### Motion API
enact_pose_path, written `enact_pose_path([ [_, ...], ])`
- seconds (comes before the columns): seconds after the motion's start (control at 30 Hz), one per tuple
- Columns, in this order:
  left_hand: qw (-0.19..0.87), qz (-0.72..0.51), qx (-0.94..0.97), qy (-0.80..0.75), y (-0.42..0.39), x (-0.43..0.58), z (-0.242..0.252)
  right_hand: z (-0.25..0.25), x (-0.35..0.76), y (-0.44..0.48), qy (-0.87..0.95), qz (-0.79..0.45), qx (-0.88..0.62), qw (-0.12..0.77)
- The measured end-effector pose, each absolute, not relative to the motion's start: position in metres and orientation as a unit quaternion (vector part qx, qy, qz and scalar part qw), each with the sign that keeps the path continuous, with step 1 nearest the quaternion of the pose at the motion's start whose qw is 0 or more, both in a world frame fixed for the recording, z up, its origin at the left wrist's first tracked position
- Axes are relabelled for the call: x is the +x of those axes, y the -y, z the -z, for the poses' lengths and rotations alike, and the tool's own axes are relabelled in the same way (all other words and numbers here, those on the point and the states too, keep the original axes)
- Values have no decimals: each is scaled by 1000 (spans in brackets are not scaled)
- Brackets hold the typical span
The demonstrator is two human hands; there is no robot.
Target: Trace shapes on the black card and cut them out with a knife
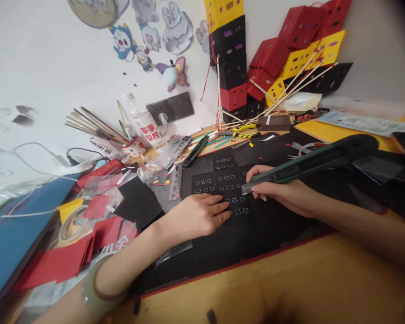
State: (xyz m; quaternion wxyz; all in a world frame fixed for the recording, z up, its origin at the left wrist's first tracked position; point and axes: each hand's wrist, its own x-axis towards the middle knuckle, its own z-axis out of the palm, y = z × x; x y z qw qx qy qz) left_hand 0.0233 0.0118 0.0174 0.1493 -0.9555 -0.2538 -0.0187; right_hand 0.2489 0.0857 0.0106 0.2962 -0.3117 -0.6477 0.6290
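- Work over the desk (263, 270), with bare surface showing along its near edge.
- Cut only above the black mat (236, 240), laid red-edged across the desk, to spare the surface beneath.
- Find the black card (212, 185) on the mat, partly under the hands, marked with pale outlines (229, 187); best pressed flat, being hard to tell black from black.
- Spread the fingers of the left hand (202, 213) flat over the near left of the card, as seen, gripping nothing; better set clear of the cutting line.
- Pinch with the fingers of the right hand (276, 193) as shown, closed around the front of the utility knife (307, 162), likely good for fine control.
- Aim the blade (251, 185) at one line at a time; near the small triangle (238, 186), but cannot tell touching from hovering.
- Turn the card at the points of each star (234, 200), probably with short, light strokes.
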Motion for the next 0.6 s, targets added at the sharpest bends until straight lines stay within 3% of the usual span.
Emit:
enact_pose_path([
  [0.37,249,-17,-962,108,-34,15,-19,-22,222,-122,652,-620,-277,335],
  [0.6,283,22,-957,61,-36,42,-13,-35,266,-105,692,-504,-397,331],
])
